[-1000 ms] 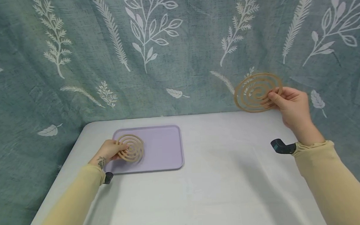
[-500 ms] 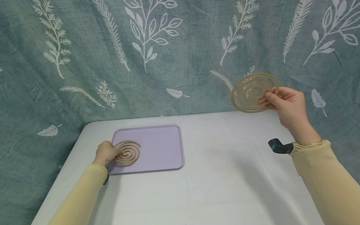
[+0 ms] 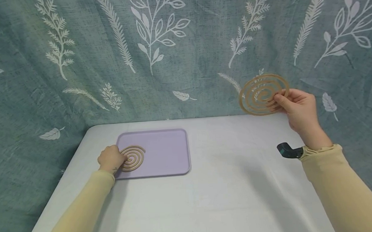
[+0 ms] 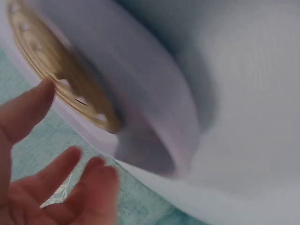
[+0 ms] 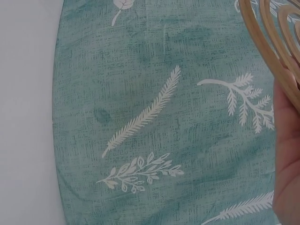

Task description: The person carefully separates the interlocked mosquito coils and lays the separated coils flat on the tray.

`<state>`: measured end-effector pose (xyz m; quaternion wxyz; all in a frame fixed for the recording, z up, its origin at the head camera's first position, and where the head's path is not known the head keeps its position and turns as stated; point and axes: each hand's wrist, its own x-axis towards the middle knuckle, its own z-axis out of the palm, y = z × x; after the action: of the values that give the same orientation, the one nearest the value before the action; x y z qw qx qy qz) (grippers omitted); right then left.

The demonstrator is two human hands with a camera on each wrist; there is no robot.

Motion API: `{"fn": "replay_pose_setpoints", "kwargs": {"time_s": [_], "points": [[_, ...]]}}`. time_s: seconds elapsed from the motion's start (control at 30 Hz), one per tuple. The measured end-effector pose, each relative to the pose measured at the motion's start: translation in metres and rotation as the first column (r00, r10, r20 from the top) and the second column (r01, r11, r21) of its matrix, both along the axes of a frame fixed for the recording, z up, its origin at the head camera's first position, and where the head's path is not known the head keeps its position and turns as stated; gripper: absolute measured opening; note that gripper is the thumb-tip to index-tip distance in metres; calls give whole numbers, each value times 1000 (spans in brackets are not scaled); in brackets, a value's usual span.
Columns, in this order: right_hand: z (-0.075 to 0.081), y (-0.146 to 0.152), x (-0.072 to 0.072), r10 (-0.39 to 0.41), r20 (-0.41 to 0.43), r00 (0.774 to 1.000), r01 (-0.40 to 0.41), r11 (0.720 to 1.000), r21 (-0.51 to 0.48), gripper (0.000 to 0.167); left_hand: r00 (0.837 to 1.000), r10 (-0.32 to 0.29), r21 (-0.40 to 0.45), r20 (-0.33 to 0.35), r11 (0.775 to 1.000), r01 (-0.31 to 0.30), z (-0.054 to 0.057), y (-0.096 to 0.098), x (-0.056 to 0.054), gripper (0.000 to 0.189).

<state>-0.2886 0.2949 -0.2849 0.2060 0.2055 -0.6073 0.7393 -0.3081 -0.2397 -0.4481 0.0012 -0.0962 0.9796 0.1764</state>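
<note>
A tan mosquito coil (image 3: 132,158) lies flat on the left part of a lilac tray (image 3: 167,150). My left hand (image 3: 110,159) is at its left side. In the left wrist view one fingertip touches the coil (image 4: 61,70), while the other fingers (image 4: 101,180) are loosely bent and apart from it. Far to the right, my right hand (image 3: 301,107) pinches a second mosquito coil (image 3: 251,98) by its right side, thumb in front. This one is raised above the table's back edge. Only part of that coil (image 5: 262,42) and hand (image 5: 288,159) appear in the right wrist view.
The white table (image 3: 219,190) extends right of the tray and in front of it. A green cloth (image 3: 196,54) with white leaf prints hangs behind the table. A dark wrist camera (image 3: 288,150) juts from the right sleeve.
My left hand has lowered its coil from a tilted position to flat on the tray, and its fingers have loosened. The right hand, still holding its coil, has shifted slightly left.
</note>
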Motion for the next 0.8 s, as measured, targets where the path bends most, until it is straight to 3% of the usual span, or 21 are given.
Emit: {"fn": "replay_pose_setpoints", "kwargs": {"time_s": [0.1, 0.17, 0.23, 0.27, 0.33, 0.4, 0.53, 0.67, 0.7, 0.8], "points": [[3, -8, 2, -14, -27, 1000, 15, 999, 35, 10, 995, -12, 56, -95, 998, 18, 4, 3, 6, 44], [6, -18, 3, -29, -73, 997, 38, 992, 119, 8, 986, -32, 111, -166, 992, 51, 9, 9, 13, 43], [7, -33, 3, -84, -144, 986, 121, 955, 270, 6, 972, -68, 164, -225, 981, 107, 12, 19, 21, 39], [8, -42, 2, -110, -195, 975, 174, 921, 349, 5, 964, -92, 186, -250, 972, 141, 13, 27, 26, 36], [7, -64, 0, -146, -317, 937, 293, 822, 488, 4, 946, -141, 214, -291, 954, 208, 13, 44, 38, 32], [5, -88, -4, -145, -434, 889, 401, 703, 588, 3, 933, -189, 225, -308, 938, 264, 9, 62, 51, 27], [-7, -136, -10, -7, -583, 813, 496, 533, 686, 4, 930, -267, 259, -251, 908, 330, -2, 91, 79, 22], [-33, -179, -17, 108, -657, 746, 591, 348, 728, 3, 926, -318, 273, -204, 890, 366, -13, 108, 97, 12], [-42, -188, -18, 131, -667, 734, 612, 301, 732, 4, 924, -326, 274, -202, 887, 373, -14, 110, 99, 10], [-70, -211, -19, 195, -659, 726, 643, 149, 752, 9, 920, -337, 281, -198, 880, 383, -18, 114, 103, 7]]}}
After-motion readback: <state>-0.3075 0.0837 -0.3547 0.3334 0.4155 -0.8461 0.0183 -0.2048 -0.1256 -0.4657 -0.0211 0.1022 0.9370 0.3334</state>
